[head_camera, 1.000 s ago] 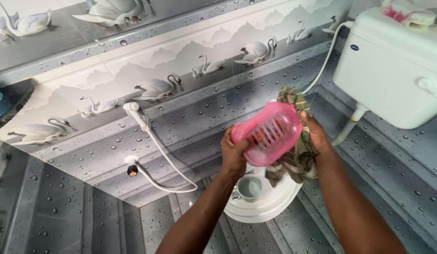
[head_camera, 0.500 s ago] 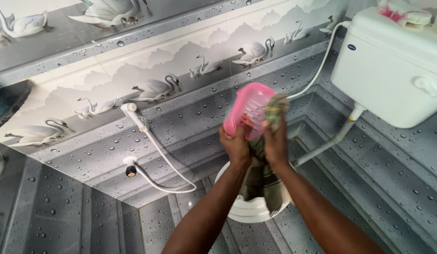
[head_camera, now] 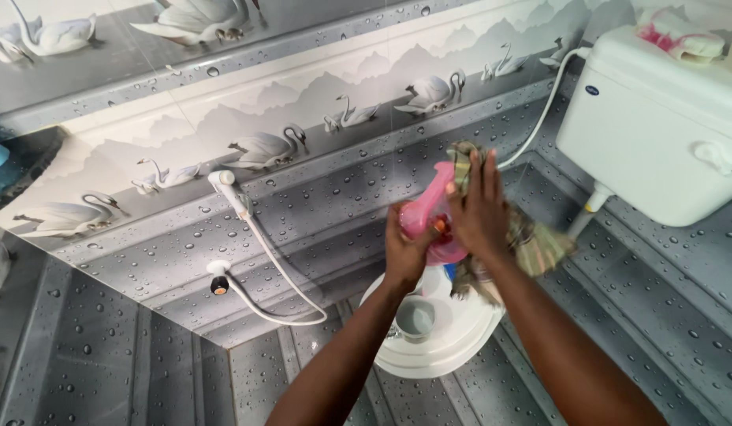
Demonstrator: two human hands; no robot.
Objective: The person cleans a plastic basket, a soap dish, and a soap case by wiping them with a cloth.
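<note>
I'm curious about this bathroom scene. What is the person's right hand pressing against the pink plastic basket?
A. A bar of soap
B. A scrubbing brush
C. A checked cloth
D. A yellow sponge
C. The right hand lies flat over a checked green and tan cloth that is pressed against the pink plastic basket, which the left hand holds from below, above the white toilet bowl.

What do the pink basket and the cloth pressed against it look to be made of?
The pink basket looks like moulded plastic: uniform colour, smooth and slightly glossy. The cloth under the right hand appears to be woven fabric, matte and checked in green and brown, hanging in soft folds. The left hand holds the basket from below.
</note>
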